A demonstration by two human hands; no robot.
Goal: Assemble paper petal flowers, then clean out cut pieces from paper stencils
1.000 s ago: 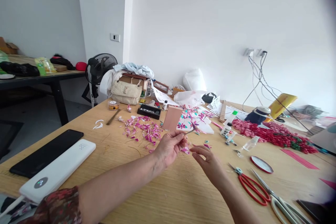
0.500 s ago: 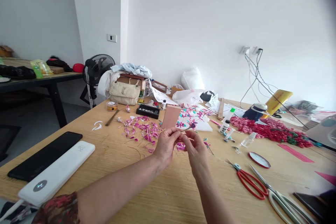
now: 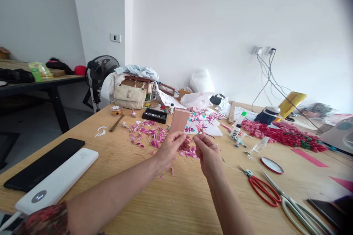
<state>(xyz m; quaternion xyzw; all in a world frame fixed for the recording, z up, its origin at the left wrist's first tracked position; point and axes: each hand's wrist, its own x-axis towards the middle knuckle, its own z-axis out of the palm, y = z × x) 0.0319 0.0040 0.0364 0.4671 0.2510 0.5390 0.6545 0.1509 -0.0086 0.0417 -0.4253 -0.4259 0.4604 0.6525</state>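
My left hand (image 3: pixel 171 147) is closed in a pinch above the table; what its fingertips hold, perhaps a fine thread, is too small to make out. A short gap to the right, my right hand (image 3: pixel 204 149) pinches a thin dark stem (image 3: pixel 210 136) that sticks out past the fingers. Just beyond the hands, a flat pinkish-brown board (image 3: pixel 179 120) stands tilted. Magenta and teal flowers (image 3: pixel 202 117) lie on white paper (image 3: pixel 216 129) behind. Loose pink petals (image 3: pixel 150 132) are scattered to the left, with more petals (image 3: pixel 190 152) under the hands.
Red-handled scissors (image 3: pixel 264 191) and larger pale-handled scissors (image 3: pixel 293 205) lie at right, near a round lid (image 3: pixel 271 165) and small bottles (image 3: pixel 235 131). A phone (image 3: pixel 45 161) and white power bank (image 3: pixel 59 180) lie left. Behind are a handbag (image 3: pixel 129 96) and red-pink bundles (image 3: pixel 284 134).
My hands, close together before, have moved apart. The stem now points right from my right hand. A few pink petals now show on the table below my left hand.
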